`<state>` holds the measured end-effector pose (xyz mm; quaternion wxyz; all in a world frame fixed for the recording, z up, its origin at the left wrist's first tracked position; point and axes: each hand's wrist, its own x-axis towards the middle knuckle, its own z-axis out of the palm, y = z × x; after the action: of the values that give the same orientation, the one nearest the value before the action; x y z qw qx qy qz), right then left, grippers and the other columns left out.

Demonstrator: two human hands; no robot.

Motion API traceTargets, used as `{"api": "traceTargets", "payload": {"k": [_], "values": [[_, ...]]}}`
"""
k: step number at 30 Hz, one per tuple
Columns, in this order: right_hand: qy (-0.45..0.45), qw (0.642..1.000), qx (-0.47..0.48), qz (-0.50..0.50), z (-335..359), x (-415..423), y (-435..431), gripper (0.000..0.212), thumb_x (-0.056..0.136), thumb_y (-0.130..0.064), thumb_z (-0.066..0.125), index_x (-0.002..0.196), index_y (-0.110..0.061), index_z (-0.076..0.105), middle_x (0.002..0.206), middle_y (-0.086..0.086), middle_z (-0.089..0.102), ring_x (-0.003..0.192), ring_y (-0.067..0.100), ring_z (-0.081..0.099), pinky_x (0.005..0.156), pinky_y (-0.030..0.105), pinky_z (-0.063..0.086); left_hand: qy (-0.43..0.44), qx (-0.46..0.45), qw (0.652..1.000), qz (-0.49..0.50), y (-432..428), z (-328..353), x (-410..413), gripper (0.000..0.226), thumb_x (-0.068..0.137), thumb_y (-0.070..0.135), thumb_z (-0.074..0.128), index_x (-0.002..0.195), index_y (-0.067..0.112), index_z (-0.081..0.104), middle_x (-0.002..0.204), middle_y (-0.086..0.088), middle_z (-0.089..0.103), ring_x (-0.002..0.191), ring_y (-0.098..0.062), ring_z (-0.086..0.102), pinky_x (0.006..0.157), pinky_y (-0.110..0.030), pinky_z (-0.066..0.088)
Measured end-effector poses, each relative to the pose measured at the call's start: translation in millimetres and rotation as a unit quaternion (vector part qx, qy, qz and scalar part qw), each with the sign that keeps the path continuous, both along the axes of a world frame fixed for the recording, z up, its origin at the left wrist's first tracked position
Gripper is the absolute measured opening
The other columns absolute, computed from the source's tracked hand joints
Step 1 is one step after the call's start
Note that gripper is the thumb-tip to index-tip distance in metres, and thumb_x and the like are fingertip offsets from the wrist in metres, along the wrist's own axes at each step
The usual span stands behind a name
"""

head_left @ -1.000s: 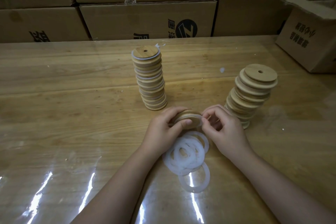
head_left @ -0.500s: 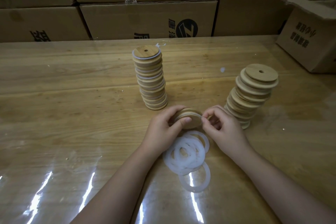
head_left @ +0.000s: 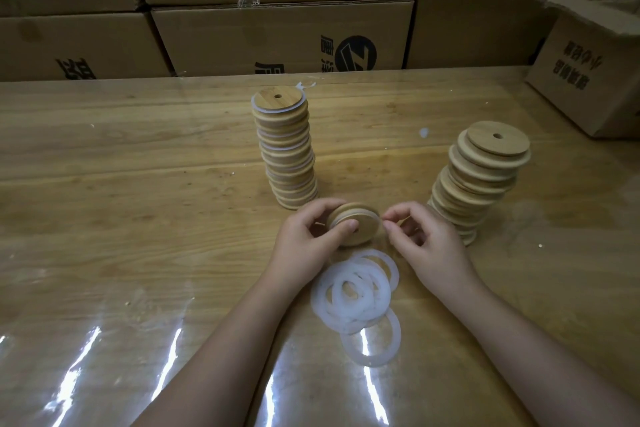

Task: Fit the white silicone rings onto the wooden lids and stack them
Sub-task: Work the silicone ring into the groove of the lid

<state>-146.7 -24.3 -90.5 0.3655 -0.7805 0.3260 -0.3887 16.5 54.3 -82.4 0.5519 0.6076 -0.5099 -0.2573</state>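
The left hand (head_left: 308,243) curls its fingers round a wooden lid (head_left: 360,230), tipped up. The right hand (head_left: 427,246) pinches the lid's edge. Loose white rings (head_left: 356,291) lie just behind the fingers.

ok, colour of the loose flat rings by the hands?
Translucent white silicone rings, clearest in head view.

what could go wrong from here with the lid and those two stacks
1. The right stack of bare lids leans, lids offset, close beside the right hand; a knock could topple it.
2. The ringed stack is tall and uneven, its top ring sticking out; adding the lid that the left hand holds may tip it.
3. The loose rings lie just below the hands; a dropped lid could scatter them.
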Motion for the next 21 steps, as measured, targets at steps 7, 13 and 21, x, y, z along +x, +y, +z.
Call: {"api": "traceTargets", "payload": {"k": [7,13,21], "values": [[0.014,0.999,-0.033,0.004,1.2,0.0,1.1,0.017,0.081,0.002,0.065,0.080,-0.015,0.062,0.078,-0.011,0.056,0.067,0.003,0.053,0.058,0.007,0.037,0.008,0.008,1.000,-0.017,0.6,-0.9,0.8,0.021,0.080,0.013,0.074,0.100,0.015,0.071,0.093,0.001,0.072,0.089,-0.016,0.066,0.083,-0.037,0.053],[0.026,0.999,-0.042,-0.004,-0.6,0.3,0.3,0.020,0.080,0.001,0.064,0.079,-0.018,0.060,0.074,-0.014,0.054,0.067,-0.001,0.053,0.057,0.006,0.037,0.011,0.013,1.000,-0.021,-1.0,-0.5,1.3,0.021,0.079,0.016,0.074,0.098,0.026,0.071,0.092,0.007,0.073,0.088,-0.012,0.067,0.082,-0.032,0.054],[0.044,0.999,-0.022,-0.007,-3.9,0.4,-1.8,0.023,0.080,-0.003,0.065,0.076,-0.023,0.057,0.074,-0.013,0.055,0.066,0.002,0.054,0.055,0.008,0.038,0.014,0.010,1.000,-0.018,-2.5,-1.4,3.1,0.020,0.080,0.017,0.073,0.096,0.029,0.071,0.090,0.007,0.073,0.085,-0.010,0.067,0.079,-0.027,0.053]]}}
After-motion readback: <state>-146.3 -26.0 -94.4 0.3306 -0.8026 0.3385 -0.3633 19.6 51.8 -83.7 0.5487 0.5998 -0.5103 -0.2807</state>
